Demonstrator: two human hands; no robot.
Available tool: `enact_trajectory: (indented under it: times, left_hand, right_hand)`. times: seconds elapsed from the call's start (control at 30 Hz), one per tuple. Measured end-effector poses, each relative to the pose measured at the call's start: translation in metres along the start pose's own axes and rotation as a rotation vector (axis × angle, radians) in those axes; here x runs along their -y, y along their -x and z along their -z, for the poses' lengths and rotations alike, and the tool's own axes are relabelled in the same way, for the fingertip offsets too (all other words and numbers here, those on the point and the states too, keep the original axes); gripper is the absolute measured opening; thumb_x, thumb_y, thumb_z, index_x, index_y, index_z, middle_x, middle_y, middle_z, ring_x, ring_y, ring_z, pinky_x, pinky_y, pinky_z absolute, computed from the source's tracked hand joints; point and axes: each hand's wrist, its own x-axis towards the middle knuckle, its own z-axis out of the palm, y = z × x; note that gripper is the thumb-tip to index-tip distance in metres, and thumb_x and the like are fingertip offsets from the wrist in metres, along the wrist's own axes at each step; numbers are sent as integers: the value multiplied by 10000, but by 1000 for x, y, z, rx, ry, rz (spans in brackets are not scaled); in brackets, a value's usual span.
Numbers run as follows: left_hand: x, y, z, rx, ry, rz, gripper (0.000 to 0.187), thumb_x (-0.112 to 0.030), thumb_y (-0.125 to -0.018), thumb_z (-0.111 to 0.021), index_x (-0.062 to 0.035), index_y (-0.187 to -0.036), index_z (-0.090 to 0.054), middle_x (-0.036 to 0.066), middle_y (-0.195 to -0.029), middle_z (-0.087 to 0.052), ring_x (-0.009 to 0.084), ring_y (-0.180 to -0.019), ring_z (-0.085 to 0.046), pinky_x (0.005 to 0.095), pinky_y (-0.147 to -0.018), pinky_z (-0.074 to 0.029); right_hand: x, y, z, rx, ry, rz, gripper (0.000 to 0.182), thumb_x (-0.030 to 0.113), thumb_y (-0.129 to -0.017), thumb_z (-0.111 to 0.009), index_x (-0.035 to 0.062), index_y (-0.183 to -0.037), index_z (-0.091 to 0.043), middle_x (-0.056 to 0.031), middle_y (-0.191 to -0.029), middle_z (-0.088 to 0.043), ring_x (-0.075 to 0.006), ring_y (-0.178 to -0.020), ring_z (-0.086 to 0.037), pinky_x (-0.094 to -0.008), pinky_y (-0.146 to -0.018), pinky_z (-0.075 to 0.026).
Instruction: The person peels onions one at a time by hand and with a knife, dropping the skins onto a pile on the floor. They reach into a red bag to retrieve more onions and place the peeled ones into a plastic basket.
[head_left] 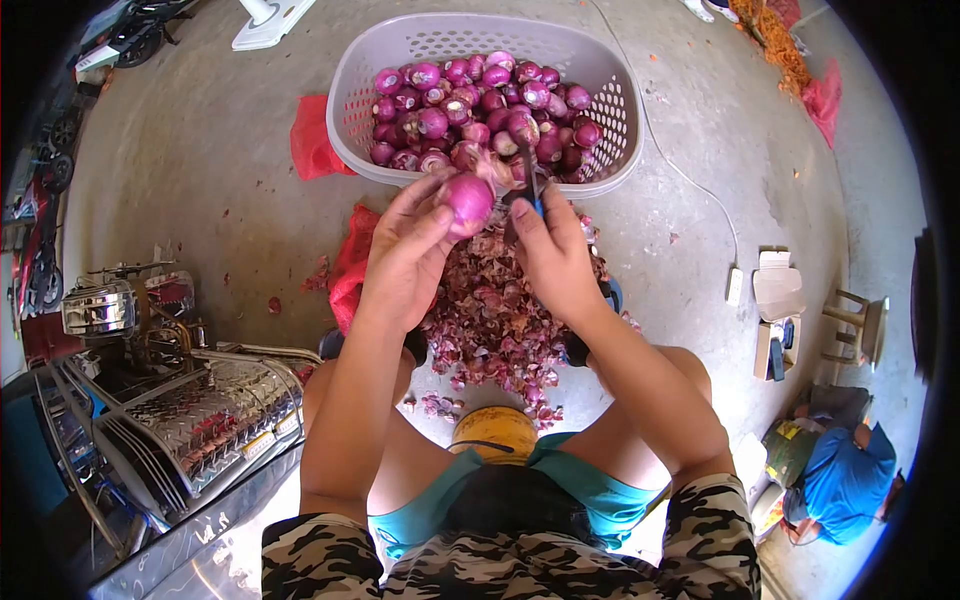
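My left hand (415, 240) is wrapped round a purple-red onion (467, 204), with a wisp of loose skin at its top. Beside it, my right hand (548, 235) grips a knife (529, 165) with a dark blade pointing up and a bit of blue at the handle. Just beyond both hands stands a grey perforated basket (345, 80) holding several purple onions (433, 123). Below the hands, a heap of dry onion skins (495, 300) covers the floor between my legs.
Red net bags (352, 265) lie left of the skins. A metal-framed vehicle (190, 420) stands at the left. On the right are a white power strip (735, 287) on a cable, an open carton (778, 300), a wooden stool (857, 328) and a person in blue (848, 480).
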Motion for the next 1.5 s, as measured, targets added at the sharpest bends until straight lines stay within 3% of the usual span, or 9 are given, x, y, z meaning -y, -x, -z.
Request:
enact_trajectory:
  times: [0.17, 0.2, 0.3, 0.6, 0.7, 1.0, 1.1, 1.3, 1.5]
  left_hand:
    - [-1, 0, -2, 56, -121, 56, 509, -119, -875, -582, 49, -1315, -388, 152, -1268, -497, 231, -1131, -530, 366, -954, -445]
    - [-2, 1, -3, 64, -125, 79, 515, -119, -871, -587, 50, -1315, -389, 151, -1269, -495, 231, -1126, -534, 364, -947, -449]
    - [-3, 2, -4, 41, -141, 95, 515, -133, -862, -601, 52, -1301, -404, 147, -1267, -497, 228, -1120, -538, 360, -934, -455]
    - [-7, 2, 2, 62, -105, 164, 493, -152, -853, -597, 39, -1277, -434, 150, -1246, -515, 229, -1131, -539, 384, -954, -452]
    - [-10, -1, 5, 36, -94, 127, 485, -135, -846, -586, 34, -1275, -436, 155, -1246, -514, 242, -1131, -538, 394, -960, -448]
    - [-5, -1, 6, 65, -296, -108, 564, 53, -730, -575, 19, -1275, -432, 157, -1258, -497, 261, -1179, -494, 393, -973, -439]
    - [-6, 0, 0, 136, -193, -66, 578, 113, -713, -632, 15, -1252, -446, 138, -1239, -508, 232, -1144, -515, 349, -945, -459]
    - [6, 0, 1, 6, -273, -67, 479, 27, -801, -627, 33, -1247, -450, 125, -1194, -538, 179, -1091, -537, 315, -928, -453]
    - [21, 1, -11, -112, -163, 1, 471, -15, -844, -609, 54, -1275, -432, 126, -1182, -546, 174, -1084, -539, 317, -929, -450]
  right_hand:
    - [3, -12, 8, -39, -216, -153, 288, 203, -882, -623, -4, -1051, -513, -24, -745, -587, -57, -579, -505, -219, -492, -395]
    - [3, -13, 4, -85, -315, -118, 292, 163, -849, -667, 15, -1051, -517, -7, -721, -589, -23, -506, -462, -186, -420, -342]
    - [6, -13, 9, -51, -357, -186, 301, 128, -831, -684, 9, -1049, -515, -4, -731, -598, -34, -508, -471, -190, -423, -355]
    - [10, -25, 19, -159, -269, -25, 246, 56, -814, -663, 17, -1010, -520, 20, -778, -578, -39, -684, -509, -209, -604, -415]
    - [5, -24, 31, -123, -50, -62, 257, 87, -800, -681, 14, -996, -532, 10, -773, -581, -48, -673, -515, -220, -590, -418]
    - [6, -13, 29, -76, 593, 165, 370, 219, -809, -690, -30, -1050, -563, -114, -795, -627, -172, -675, -555, -368, -654, -464]
    - [3, -15, 20, 127, 149, 239, 321, 204, -832, -666, -20, -1048, -584, -105, -789, -626, -145, -667, -542, -332, -621, -455]
    - [-1, -15, 13, 67, 56, 137, 221, 180, -852, -636, -2, -975, -613, -72, -694, -599, -108, -597, -490, -272, -549, -414]
    - [-2, -9, 8, -129, 413, 133, 223, 189, -848, -593, -33, -853, -567, -183, -589, -550, -308, -511, -551, -394, -511, -426]
